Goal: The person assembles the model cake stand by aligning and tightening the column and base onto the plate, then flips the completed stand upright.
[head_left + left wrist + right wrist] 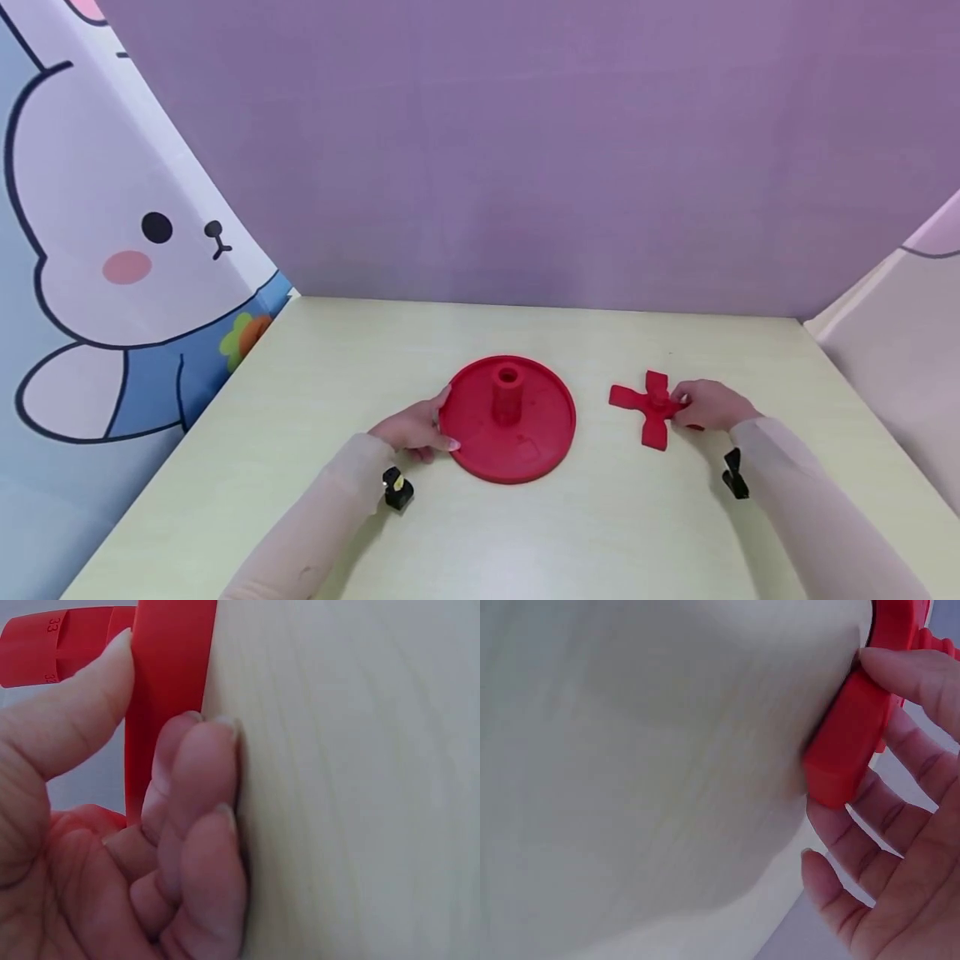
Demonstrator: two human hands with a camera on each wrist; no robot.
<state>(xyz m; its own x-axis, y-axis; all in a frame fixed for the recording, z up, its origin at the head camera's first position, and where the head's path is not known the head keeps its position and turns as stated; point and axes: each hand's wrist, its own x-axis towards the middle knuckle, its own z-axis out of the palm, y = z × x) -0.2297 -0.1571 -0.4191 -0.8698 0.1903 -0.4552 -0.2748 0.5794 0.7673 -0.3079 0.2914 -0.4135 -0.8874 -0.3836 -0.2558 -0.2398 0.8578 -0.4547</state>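
A round red plastic base (480, 442) with a raised rim and a hollow upright post lies on the table. My left hand (415, 427) grips its left edge, thumb over the rim and fingers curled at the side. In the left wrist view, the base's rim (169, 682) is between thumb and fingers, and the post (75, 645) bears small raised numbers. To the right is a red cross-shaped piece (655, 406) with flat arms. My right hand (712, 406) pinches its right arm; in the right wrist view, thumb and fingers hold the cross-shaped piece (847, 735).
The pale wood-look table (525, 533) extends around both pieces. A purple panel (525, 150) stands along its back edge. At the left is a panel with a cartoon rabbit (112, 192); a pale panel (900, 358) is at the right.
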